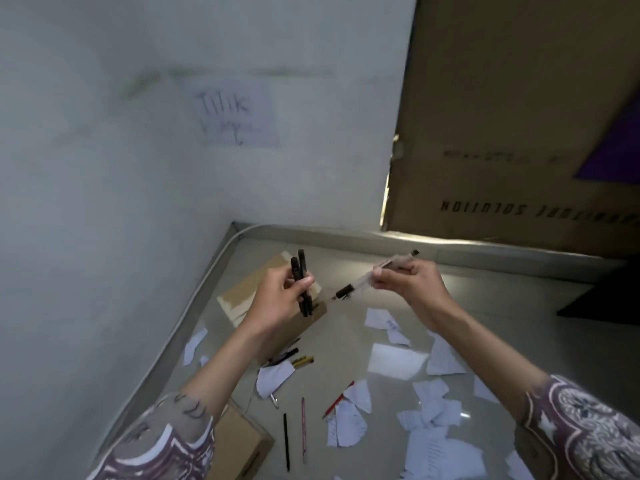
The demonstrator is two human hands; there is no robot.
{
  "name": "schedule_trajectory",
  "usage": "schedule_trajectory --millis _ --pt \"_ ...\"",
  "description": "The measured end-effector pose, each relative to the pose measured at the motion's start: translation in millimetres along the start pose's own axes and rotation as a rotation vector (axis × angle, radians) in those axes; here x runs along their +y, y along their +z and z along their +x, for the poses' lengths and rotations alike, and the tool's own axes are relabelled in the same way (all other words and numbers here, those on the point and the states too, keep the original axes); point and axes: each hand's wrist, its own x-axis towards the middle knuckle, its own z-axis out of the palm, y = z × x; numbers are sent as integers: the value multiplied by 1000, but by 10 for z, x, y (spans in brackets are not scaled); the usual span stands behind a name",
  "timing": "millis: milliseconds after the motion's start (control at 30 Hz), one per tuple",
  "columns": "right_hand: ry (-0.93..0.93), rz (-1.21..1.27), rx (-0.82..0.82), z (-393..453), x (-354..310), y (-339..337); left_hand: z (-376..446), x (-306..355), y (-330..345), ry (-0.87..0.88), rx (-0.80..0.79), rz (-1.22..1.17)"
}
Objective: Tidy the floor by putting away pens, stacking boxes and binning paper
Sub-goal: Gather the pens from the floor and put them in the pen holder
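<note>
1. A pale wall (104, 168) fills the view from 9 to 12 o'clock, with a taped sheet (235, 114) of handwriting on it.
2. A big cardboard carton (519, 116) stands at 1 to 2 o'clock against the wall.
3. The glossy floor (502, 306) spreads from the centre toward 5 o'clock, edged by a metal strip.
4. Torn paper scraps (429, 410) are scattered across the floor from 4 to 6 o'clock.
5. One small box (242, 292) lies behind the left hand; another box (242, 441) sits at 7 o'clock.
6. Loose pens (286, 441) lie on the floor at 6 o'clock.
7. The left hand (277, 299) grips two black pens (301, 282) upright.
8. The right hand (405, 278) pinches a clear pen (363, 280) pointing toward the left.
</note>
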Motion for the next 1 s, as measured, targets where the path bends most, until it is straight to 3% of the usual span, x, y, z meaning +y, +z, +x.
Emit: schedule_trajectory --millis 267,433,700,1000 --pt "-74 214 213 -834 -1671 -399 -349 1836 -115 115 -91 56" --pt "-170 241 336 -1350 -2369 -734 -570 2579 57 188 -212 69" --pt "-261 302 623 -2132 -2873 -1486 -790 3397 599 381 -404 77" --pt "-376 394 844 -2592 -3173 -2621 -923 4190 1715 501 -515 4"
